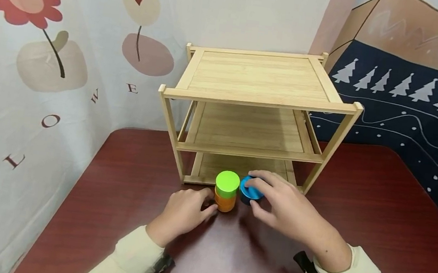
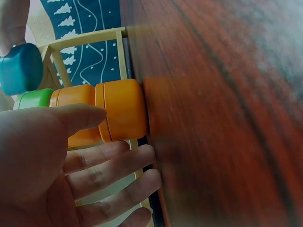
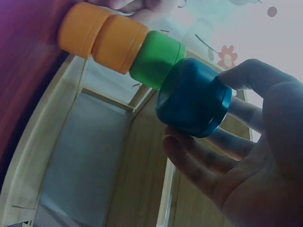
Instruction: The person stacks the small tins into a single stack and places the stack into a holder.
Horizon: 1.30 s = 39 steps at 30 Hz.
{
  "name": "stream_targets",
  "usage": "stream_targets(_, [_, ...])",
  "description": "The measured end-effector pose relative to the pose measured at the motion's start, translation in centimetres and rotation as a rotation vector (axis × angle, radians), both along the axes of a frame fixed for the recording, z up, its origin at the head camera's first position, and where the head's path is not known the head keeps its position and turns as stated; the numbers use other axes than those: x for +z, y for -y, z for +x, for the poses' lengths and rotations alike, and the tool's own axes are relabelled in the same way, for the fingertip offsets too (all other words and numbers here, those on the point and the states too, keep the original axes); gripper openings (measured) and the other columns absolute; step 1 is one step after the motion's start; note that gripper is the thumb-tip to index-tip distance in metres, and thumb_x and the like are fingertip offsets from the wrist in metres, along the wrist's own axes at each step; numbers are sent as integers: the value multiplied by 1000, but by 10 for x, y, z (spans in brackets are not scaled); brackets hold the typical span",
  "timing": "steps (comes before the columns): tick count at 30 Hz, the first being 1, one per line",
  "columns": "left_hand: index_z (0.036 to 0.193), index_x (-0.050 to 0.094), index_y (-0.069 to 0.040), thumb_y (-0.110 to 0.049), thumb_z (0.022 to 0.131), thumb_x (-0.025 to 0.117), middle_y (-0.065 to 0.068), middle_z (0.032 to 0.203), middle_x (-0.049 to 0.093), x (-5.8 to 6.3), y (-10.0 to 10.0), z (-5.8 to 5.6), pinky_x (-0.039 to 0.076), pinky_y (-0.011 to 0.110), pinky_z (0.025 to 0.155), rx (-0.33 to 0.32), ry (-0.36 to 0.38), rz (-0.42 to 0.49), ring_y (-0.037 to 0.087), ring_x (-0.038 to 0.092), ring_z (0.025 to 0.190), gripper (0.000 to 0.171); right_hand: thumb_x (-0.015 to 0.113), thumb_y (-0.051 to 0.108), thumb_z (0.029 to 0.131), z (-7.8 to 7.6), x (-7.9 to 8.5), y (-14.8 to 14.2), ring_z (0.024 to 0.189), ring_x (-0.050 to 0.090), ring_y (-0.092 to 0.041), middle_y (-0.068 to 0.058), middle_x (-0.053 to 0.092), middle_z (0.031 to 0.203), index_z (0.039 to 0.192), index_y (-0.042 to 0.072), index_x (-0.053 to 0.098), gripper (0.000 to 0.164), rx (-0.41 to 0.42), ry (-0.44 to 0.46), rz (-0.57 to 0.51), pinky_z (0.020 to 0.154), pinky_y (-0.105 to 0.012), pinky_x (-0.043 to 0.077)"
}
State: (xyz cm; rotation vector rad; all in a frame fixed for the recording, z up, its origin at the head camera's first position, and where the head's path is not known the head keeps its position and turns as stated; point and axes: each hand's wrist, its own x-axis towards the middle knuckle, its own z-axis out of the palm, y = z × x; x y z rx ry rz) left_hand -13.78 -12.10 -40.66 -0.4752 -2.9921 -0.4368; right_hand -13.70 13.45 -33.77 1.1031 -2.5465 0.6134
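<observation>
A stack of two orange round pieces [image 1: 225, 202] topped by a green one [image 1: 227, 182] stands on the dark red table [image 1: 358, 208], just before the bottom tier of a wooden shelf [image 1: 256, 100]. My left hand [image 1: 210, 204] rests on the table beside the stack, its thumb and loose fingers touching the orange base [image 2: 120, 111]. My right hand [image 1: 254, 192] grips a blue round piece [image 1: 246, 190] from above, right of the green piece and about level with it. In the right wrist view the blue piece [image 3: 189, 94] sits between thumb and fingers, clear of the table.
The shelf has three bare tiers and stands at the table's back middle. Patterned cloth hangs behind and to both sides. Bare tabletop [image 2: 227, 118] lies left, right and in front of the hands.
</observation>
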Motion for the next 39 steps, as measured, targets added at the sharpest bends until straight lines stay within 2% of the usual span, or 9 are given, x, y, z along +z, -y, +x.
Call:
stream_targets(7, [101, 71, -19, -40, 91, 71, -4, 79, 71, 0, 0, 0, 49, 41, 58, -3, -2, 0, 22, 67, 69, 24, 72, 19, 88, -3, 6, 8, 116, 64, -22, -3, 60, 135, 120, 18, 64, 33, 7, -14, -52, 87, -38, 57])
stream_targets(15, [99, 70, -18, -40, 91, 71, -6, 72, 65, -1, 2, 0, 46, 38, 55, -7, -1, 0, 19, 63, 63, 23, 71, 19, 89, -7, 9, 17, 120, 62, -24, -6, 59, 138, 121, 15, 65, 33, 22, -16, -50, 90, -38, 56])
stream_targets(24, [101, 71, -20, -40, 91, 71, -6, 76, 68, -2, 3, 2, 48, 39, 56, 0, 8, 6, 20, 65, 66, 23, 68, 20, 92, -14, 8, 30, 122, 61, -23, -6, 58, 139, 122, 16, 64, 31, 41, 3, -25, 93, -38, 54])
stream_targets(33, [102, 71, -21, -41, 93, 69, -9, 70, 63, -1, 3, 2, 43, 33, 52, -6, 26, 10, 14, 60, 60, 22, 67, 20, 93, -20, 9, 38, 123, 60, -22, -6, 58, 138, 125, 14, 63, 33, 61, 12, -7, 94, -38, 54])
stream_targets(39, [103, 71, -21, -41, 93, 69, -7, 75, 68, 0, 1, -1, 46, 36, 54, -19, 21, 7, 18, 64, 64, 23, 66, 20, 94, -23, 8, 39, 123, 60, -22, -6, 58, 139, 126, 14, 63, 32, 50, 18, 1, 94, -38, 54])
